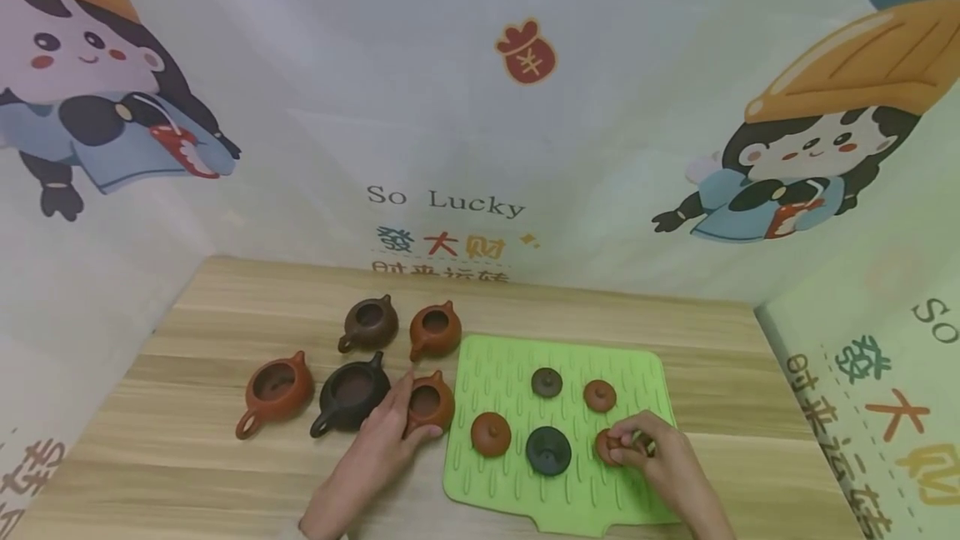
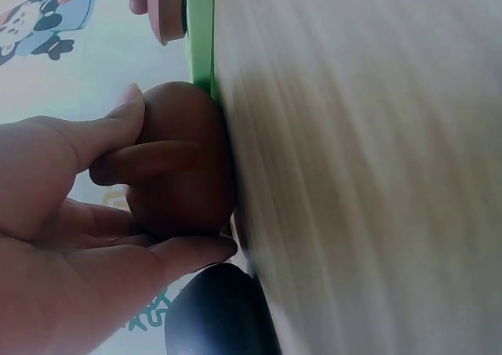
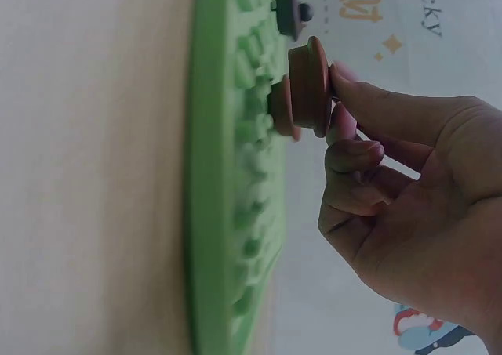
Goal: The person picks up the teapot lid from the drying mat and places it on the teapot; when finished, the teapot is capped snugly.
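Note:
My left hand [image 1: 378, 444] grips a small reddish-brown teapot without a lid [image 1: 432, 408] just left of the green mat. In the left wrist view, the thumb and fingers lie on both sides of that teapot [image 2: 184, 194], around its handle. Over the mat's right part, my right hand [image 1: 667, 461] pinches a reddish-brown lid [image 1: 606, 446] by its knob. The right wrist view shows this lid [image 3: 308, 87] raised off the mat, between thumb and fingertip of the right hand [image 3: 423, 159].
On the green mat [image 1: 495, 348] lie several other lids, among them a black one [image 1: 548, 451] and a red-brown one [image 1: 491, 434]. A black teapot [image 1: 352, 394] stands left of the left hand, an orange-brown one [image 1: 279, 390] farther left, and two more [image 1: 371, 323] behind.

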Tool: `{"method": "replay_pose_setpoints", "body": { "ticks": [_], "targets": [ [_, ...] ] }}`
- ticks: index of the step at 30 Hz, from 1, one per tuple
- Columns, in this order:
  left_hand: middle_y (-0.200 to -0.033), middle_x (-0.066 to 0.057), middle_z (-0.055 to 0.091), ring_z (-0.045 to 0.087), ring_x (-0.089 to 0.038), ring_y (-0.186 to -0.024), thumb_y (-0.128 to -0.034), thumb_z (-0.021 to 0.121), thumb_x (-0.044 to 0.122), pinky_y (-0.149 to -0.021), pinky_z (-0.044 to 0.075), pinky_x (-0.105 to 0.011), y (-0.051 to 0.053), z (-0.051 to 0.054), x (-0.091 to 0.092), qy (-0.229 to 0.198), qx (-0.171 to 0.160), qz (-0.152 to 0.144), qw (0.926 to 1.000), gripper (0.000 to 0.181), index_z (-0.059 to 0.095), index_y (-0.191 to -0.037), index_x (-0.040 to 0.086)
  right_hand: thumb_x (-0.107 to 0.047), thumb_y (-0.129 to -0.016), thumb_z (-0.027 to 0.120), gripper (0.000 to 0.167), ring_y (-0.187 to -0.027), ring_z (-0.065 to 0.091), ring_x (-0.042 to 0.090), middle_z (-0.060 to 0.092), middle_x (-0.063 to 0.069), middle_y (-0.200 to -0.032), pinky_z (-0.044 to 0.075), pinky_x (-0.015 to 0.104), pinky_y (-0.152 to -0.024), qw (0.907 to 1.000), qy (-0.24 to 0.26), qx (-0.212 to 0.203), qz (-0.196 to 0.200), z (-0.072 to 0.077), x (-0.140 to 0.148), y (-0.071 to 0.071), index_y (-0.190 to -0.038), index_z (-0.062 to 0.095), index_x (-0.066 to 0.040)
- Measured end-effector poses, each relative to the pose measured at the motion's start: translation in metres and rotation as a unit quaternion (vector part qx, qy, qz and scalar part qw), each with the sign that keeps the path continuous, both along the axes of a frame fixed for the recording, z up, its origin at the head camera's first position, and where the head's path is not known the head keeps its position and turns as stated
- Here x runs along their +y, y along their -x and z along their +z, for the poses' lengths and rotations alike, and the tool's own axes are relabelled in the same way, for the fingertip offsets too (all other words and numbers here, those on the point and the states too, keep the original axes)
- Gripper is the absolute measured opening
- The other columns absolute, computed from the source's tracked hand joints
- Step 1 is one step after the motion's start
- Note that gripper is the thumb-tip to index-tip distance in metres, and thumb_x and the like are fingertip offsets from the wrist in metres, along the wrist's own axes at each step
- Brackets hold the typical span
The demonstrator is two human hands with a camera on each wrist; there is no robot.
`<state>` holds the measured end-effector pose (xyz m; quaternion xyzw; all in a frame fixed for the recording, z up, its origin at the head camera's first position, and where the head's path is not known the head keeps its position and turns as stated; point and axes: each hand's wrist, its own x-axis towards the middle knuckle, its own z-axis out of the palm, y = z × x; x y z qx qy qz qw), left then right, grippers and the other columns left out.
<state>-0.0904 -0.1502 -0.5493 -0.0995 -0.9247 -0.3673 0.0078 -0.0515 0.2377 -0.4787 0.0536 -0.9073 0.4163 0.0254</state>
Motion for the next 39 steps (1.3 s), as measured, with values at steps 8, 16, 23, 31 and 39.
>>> {"method": "replay_pose_setpoints", "body": {
  "ticks": [8, 16, 23, 31, 39],
  "targets": [
    [-0.165, -0.033, 0.048, 0.056, -0.053, -0.143, -0.0951, 0.087, 0.036, -0.108, 0.052, -0.069, 0.001, 0.000, 0.000, 0.001, -0.003, -0.001, 1.0000, 0.099, 0.035, -0.166, -0.009, 0.003, -0.081, 0.091, 0.022, -0.077, 0.053, -0.002, 0.063, -0.008, -0.084, 0.051, 0.021, -0.065, 0.9984, 0.032, 0.036, 0.030, 0.007, -0.017, 0.009, -0.093, 0.079, -0.011],
    [-0.165, -0.033, 0.047, 0.057, -0.054, -0.142, -0.0958, 0.086, 0.038, -0.107, 0.053, -0.069, 0.000, -0.003, -0.001, 0.008, -0.016, 0.000, 0.9998, 0.100, 0.034, -0.167, -0.008, 0.000, -0.085, 0.089, 0.017, -0.079, 0.052, 0.002, 0.063, -0.005, -0.087, 0.050, 0.022, -0.069, 0.9969, 0.055, -0.007, 0.056, 0.022, -0.039, 0.019, -0.096, 0.078, -0.008],
    [-0.164, -0.033, 0.049, 0.059, -0.053, -0.141, -0.0955, 0.087, 0.034, -0.105, 0.054, -0.070, -0.001, -0.002, 0.002, 0.002, -0.002, 0.000, 1.0000, 0.097, 0.036, -0.166, -0.009, -0.001, -0.089, 0.087, 0.015, -0.079, 0.053, 0.004, 0.064, -0.003, -0.089, 0.051, 0.022, -0.071, 0.9959, 0.050, -0.030, 0.068, 0.031, -0.052, 0.027, -0.099, 0.080, -0.008],
    [-0.163, -0.033, 0.049, 0.059, -0.052, -0.140, -0.0951, 0.087, 0.032, -0.104, 0.056, -0.068, 0.001, -0.002, 0.001, 0.004, 0.004, -0.003, 1.0000, 0.096, 0.037, -0.165, -0.010, -0.002, -0.089, 0.087, 0.016, -0.078, 0.056, 0.004, 0.068, 0.002, -0.094, 0.053, 0.022, -0.070, 0.9932, 0.057, -0.029, 0.097, 0.037, -0.061, 0.033, -0.102, 0.079, -0.007],
    [-0.160, -0.036, 0.050, 0.061, -0.054, -0.138, -0.0935, 0.089, 0.029, -0.101, 0.057, -0.067, 0.002, -0.002, 0.003, 0.006, 0.017, -0.003, 0.9998, 0.096, 0.038, -0.164, -0.011, -0.004, -0.091, 0.088, 0.014, -0.078, 0.056, 0.003, 0.066, -0.001, -0.092, 0.052, 0.022, -0.069, 0.9909, 0.052, -0.022, 0.122, 0.041, -0.072, 0.039, -0.101, 0.078, -0.008]
  ]
}}
